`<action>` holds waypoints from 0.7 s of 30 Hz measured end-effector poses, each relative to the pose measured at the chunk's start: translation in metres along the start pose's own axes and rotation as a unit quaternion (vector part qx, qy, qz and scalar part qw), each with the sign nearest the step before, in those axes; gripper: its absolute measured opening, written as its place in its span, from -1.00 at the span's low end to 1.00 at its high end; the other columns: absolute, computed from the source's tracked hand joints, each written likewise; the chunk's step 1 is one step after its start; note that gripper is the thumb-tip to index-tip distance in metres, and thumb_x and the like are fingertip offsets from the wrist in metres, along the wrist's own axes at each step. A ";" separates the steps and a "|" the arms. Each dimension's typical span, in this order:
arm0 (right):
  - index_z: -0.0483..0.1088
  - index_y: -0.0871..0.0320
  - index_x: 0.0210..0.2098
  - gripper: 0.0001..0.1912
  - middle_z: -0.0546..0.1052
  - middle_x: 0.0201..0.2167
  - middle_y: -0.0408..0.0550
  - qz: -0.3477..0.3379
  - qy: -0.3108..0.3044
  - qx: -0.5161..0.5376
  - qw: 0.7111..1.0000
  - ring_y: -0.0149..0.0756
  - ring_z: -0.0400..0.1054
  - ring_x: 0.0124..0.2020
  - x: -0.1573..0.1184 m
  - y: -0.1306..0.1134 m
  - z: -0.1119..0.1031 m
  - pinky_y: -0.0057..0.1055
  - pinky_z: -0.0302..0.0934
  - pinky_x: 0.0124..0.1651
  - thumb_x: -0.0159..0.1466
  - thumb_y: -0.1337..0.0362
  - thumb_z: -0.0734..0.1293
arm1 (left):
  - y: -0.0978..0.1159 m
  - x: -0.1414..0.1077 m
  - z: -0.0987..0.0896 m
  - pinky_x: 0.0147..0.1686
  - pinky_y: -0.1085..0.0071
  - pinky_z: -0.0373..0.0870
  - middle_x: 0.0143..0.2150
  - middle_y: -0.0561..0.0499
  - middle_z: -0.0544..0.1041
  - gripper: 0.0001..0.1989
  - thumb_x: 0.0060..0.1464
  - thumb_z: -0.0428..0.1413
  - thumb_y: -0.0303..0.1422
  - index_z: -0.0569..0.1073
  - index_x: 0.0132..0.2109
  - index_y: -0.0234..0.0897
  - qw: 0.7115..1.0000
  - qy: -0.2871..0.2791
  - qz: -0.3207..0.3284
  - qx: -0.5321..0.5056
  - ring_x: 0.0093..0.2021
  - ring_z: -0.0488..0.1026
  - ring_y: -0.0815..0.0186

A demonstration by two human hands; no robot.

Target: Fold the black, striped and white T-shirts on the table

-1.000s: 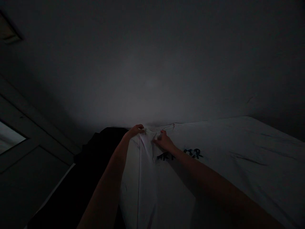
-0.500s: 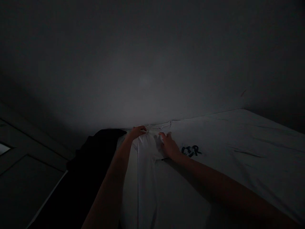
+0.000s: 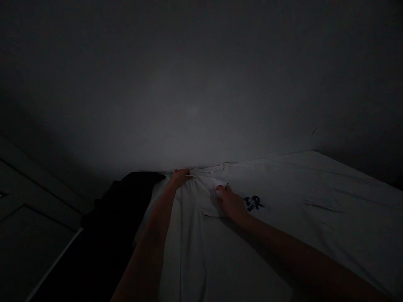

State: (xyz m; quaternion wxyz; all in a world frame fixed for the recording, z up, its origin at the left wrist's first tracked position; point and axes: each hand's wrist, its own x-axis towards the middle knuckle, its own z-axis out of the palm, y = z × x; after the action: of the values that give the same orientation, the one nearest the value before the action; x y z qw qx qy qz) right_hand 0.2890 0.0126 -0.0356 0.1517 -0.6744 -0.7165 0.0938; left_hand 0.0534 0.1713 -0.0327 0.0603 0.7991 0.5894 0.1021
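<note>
A white T-shirt (image 3: 190, 209) lies spread on the pale bed in dim light, with a long fold running down its left part. At its far edge, left of the collar (image 3: 209, 169), my left hand (image 3: 181, 177) is closed on the shirt's cloth. My right hand (image 3: 232, 203) is closed on the sleeve (image 3: 209, 201) of the shirt, to the right of the fold. Dark lettering (image 3: 254, 203) shows on white cloth just beyond my right hand, which partly covers it. The fingertips of both hands are hard to make out in the dark.
A black cloth or garment (image 3: 126, 205) lies along the left side. A plain wall (image 3: 192, 105) rises behind the bed. Wrinkled white cloth (image 3: 327, 184) stretches to the right. A panelled door or cabinet (image 3: 28, 235) stands at the lower left.
My right hand has moved slightly right and nearer to me with the sleeve, which now lies flatter and covers part of the lettering. My left hand stays near the collar. The view has shifted slightly.
</note>
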 end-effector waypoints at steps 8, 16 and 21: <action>0.41 0.03 -0.04 -0.77 0.56 -0.25 -0.07 0.114 0.072 0.135 0.982 -0.19 0.46 -0.21 0.041 0.014 -0.006 -0.40 0.16 -0.27 0.32 0.21 0.27 | -0.006 -0.005 -0.003 0.09 0.21 0.23 -0.04 -0.03 0.61 -0.78 0.19 0.15 -0.19 0.51 -0.08 -0.17 0.999 0.007 -0.005 -0.039 -0.01 0.48 0.15; 0.41 0.12 0.06 -0.63 0.40 0.07 0.16 0.056 0.069 -0.019 0.996 -0.11 0.39 -0.05 0.034 0.016 -0.006 -0.31 0.24 -0.11 0.30 0.46 0.21 | 0.005 -0.005 0.002 0.13 0.22 0.18 -0.03 0.01 0.56 -0.79 0.15 0.22 -0.23 0.47 -0.11 -0.17 0.999 0.038 -0.018 -0.014 0.04 0.43 0.16; 0.31 0.22 0.24 -0.52 0.27 0.30 0.25 -0.076 0.101 -0.094 0.987 0.10 0.15 0.26 0.035 -0.017 -0.002 -0.02 0.07 0.25 0.35 0.42 0.14 | 0.023 -0.025 0.004 0.14 0.12 0.18 0.23 -0.21 0.32 -0.66 0.18 0.10 -0.41 0.35 0.10 -0.20 0.987 0.131 -0.086 0.024 0.22 0.26 0.02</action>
State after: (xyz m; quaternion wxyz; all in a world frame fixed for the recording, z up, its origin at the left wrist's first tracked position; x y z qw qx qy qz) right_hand 0.2724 0.0459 -0.0248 0.1656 -0.6350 -0.7526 -0.0547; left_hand 0.0687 0.1404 -0.0334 -0.0280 0.7266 0.6608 0.1859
